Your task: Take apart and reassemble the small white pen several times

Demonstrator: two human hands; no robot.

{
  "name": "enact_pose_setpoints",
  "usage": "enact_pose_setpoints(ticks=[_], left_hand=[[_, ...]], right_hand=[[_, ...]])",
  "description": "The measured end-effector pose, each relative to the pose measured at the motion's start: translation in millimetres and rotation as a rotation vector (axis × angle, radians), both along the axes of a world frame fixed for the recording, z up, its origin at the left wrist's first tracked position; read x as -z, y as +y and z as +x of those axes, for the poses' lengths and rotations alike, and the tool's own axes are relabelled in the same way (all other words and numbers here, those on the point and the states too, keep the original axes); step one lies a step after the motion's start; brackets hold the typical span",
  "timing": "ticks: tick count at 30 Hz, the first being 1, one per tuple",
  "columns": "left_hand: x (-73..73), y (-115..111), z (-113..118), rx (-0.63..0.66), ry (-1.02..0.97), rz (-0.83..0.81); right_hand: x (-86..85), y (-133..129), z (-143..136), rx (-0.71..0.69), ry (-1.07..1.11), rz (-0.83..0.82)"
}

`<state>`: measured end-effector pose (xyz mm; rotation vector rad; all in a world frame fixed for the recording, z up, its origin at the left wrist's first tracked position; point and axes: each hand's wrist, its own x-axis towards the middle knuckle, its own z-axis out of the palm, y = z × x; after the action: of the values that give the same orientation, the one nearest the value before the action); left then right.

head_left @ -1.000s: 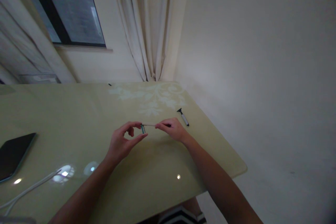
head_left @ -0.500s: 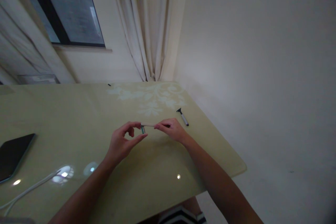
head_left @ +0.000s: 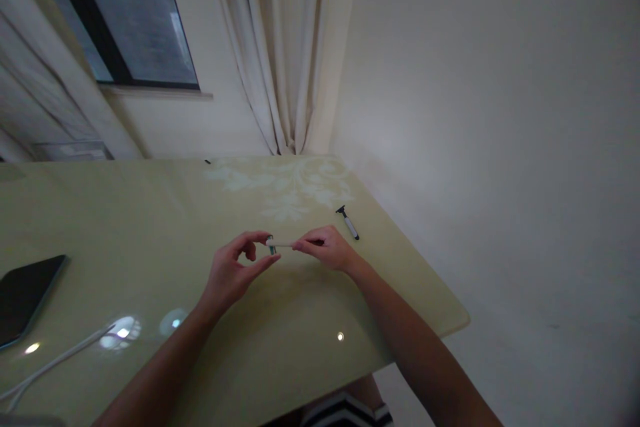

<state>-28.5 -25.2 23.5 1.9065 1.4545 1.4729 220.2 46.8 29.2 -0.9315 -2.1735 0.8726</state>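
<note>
My left hand (head_left: 235,267) pinches a small razor cartridge (head_left: 273,250), dark with a teal strip, upright between thumb and forefinger. From the other side my right hand (head_left: 323,247) grips a slim white stick (head_left: 284,244) between its fingertips. The stick's left end lies across the face of the cartridge; its exact kind is too small to tell. Both hands are raised a little over the pale glossy table (head_left: 280,360). Just beyond my right hand, a razor handle (head_left: 349,223) in grey and black lies on the tabletop.
A dark tablet-like device (head_left: 30,297) lies at the left edge, with a white cable (head_left: 60,357) in front of it. Near the far edge is a tiny dark piece (head_left: 207,161). A curtain (head_left: 285,53) hangs behind the table, and a wall (head_left: 475,133) borders its right side.
The white stick's left end has come down slightly, from the cartridge's top edge onto its face. My left hand and the razor handle have stayed put.
</note>
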Motion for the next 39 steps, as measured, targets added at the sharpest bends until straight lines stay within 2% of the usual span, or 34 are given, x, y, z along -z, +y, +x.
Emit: enact_pose_setpoints(ticks=[4,9,13,17,22,26,30,34,39], left_hand=[[-0.8,-0.6,0.6,0.015,0.003,-0.002],[-2.3,-1.4,0.4,-0.011,0.008,-0.006],[-2.7,-1.1,0.4,-0.005,0.005,-0.01],[-2.4,-1.1,0.9,-0.008,0.005,-0.015],[-3.5,-1.6,1.4,0.008,-0.004,-0.005],[-3.3,-1.6,1.2,0.009,-0.011,-0.006],[-3.1,-1.5,1.2,0.006,0.0,-0.004],[-4.3,-1.5,0.7,-0.017,0.009,-0.001],[-3.0,-1.2,-1.0,-0.017,0.014,0.0]], right_hand=[[-1.3,-0.2,0.0,0.056,0.024,0.021],[-2.7,-0.9,-0.3,0.006,0.023,-0.021],[-2.2,0.7,1.4,0.072,0.036,-0.017],[-1.3,1.2,1.6,-0.005,0.047,-0.09],[-1.5,0.7,1.4,0.057,0.09,-0.056],[-2.2,0.7,2.4,-0.032,0.04,-0.089],[-4.0,-0.1,2.6,0.028,0.043,-0.063],[-5.3,-1.3,2.7,-0.073,0.023,-0.12],[-4.6,-1.0,3.2,-0.009,0.033,-0.074]])
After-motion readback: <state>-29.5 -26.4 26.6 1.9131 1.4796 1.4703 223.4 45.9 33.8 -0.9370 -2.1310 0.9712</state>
